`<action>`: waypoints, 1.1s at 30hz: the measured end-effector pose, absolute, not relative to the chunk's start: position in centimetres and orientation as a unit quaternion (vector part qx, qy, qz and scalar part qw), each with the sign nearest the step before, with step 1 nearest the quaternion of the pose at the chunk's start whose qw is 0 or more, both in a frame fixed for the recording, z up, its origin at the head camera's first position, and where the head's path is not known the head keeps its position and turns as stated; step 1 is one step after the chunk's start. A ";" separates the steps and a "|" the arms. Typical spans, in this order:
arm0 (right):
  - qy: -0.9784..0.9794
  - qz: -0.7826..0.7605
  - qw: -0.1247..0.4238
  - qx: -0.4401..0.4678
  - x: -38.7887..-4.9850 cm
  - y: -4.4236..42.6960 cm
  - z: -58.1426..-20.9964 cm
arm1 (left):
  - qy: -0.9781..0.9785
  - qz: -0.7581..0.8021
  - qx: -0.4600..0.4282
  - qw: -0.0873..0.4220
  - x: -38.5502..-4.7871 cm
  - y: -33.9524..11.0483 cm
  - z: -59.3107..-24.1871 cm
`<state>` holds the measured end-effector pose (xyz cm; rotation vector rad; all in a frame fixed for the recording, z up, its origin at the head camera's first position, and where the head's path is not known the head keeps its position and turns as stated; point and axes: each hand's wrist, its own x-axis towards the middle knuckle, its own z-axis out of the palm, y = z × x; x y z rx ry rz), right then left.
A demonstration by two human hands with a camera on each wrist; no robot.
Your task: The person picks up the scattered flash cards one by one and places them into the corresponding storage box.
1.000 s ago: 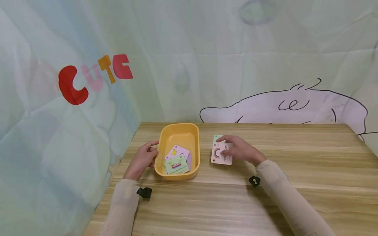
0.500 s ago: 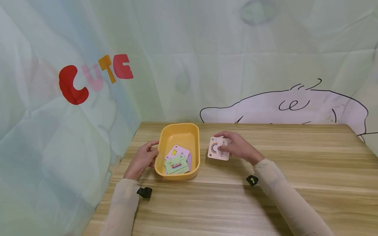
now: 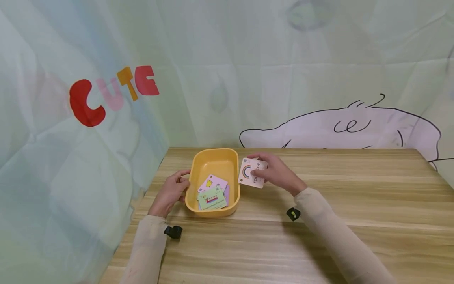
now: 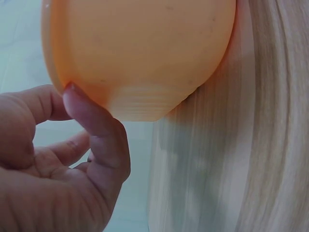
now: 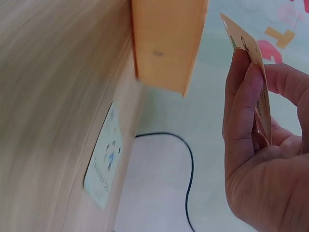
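Note:
In the head view a yellow plastic box (image 3: 214,213) stands on the table with several picture cards (image 3: 212,198) lying in its near half. My left hand (image 3: 169,193) holds the box's left side at the rim, with curled fingers against the wall in the left wrist view. Pinched between the thumb and fingers of my right hand (image 3: 278,173) is a rainbow flashcard (image 3: 251,173), just beyond the box's right rim. The right wrist view shows it edge-on, above the table. A pale green card (image 5: 105,157) lies on the table there; in the head view it is hidden.
The wooden table (image 3: 248,244) reaches back to a printed cloth backdrop (image 3: 213,79). A second cloth side with the letters CUTE (image 3: 115,94) hangs close on the left. Small black wrist devices (image 3: 173,232) sit under both sleeves.
My right hand has lifted the rainbow flashcard off the green card and carried it left to the box's right rim. The left hand and the box have stayed in place.

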<state>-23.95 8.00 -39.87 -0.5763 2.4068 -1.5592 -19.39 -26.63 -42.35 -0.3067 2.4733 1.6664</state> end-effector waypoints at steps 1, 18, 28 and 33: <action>0.816 -0.531 0.108 -0.201 -24.0 7.7 -39.8 | 0.823 0.555 -0.102 0.072 -19.4 -26.6 -42.3; 0.812 -0.527 0.134 -0.213 -24.0 2.7 -39.9 | 0.821 0.556 -0.101 0.074 -19.4 -26.7 -42.4; 0.819 -0.515 0.141 -0.208 -24.1 0.7 -40.7 | 0.821 0.557 -0.100 0.072 -19.3 -26.6 -42.1; 0.826 -0.511 0.143 -0.191 -23.9 0.1 -40.9 | 0.823 0.556 -0.097 0.071 -19.4 -26.6 -42.2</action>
